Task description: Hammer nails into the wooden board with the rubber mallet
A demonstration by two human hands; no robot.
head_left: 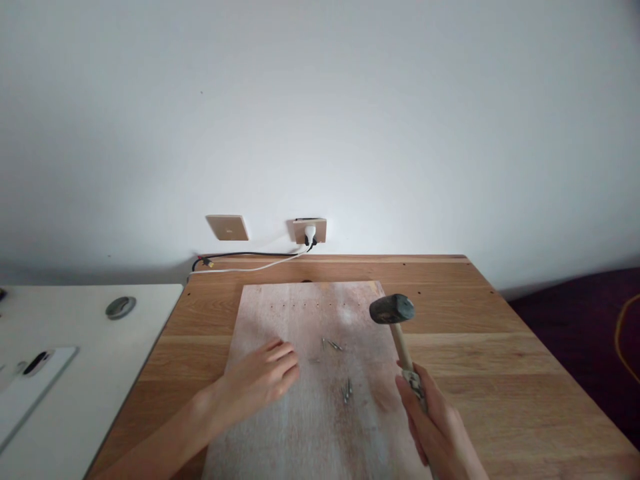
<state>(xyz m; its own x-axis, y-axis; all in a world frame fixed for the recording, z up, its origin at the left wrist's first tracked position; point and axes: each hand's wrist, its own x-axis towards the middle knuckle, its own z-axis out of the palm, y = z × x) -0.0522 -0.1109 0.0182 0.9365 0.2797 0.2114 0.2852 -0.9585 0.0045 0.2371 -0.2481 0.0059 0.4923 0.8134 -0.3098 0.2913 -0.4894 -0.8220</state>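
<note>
My right hand [433,413] is wrapped around the handle of a mallet [393,309] with a dark head and a pale wooden shaft. The head is raised near the right edge of a worn plywood board [300,440]. Over the left part of this board is my left hand [267,370], its fingers curled in; whatever they may hold is hidden. To the right of that hand, a few nails [333,345] lie on the board, and a second small pile of nails [347,390] lies nearer to me. A row of small marks or nail heads [305,305] runs along the board's far side.
The board rests on a wooden table [465,373] against a white wall. Behind it, a socket [320,230] holds a white plug, with cables [250,268] running left. A white desk [135,353] adjoins at left. Dark purple fabric [575,320] is at right.
</note>
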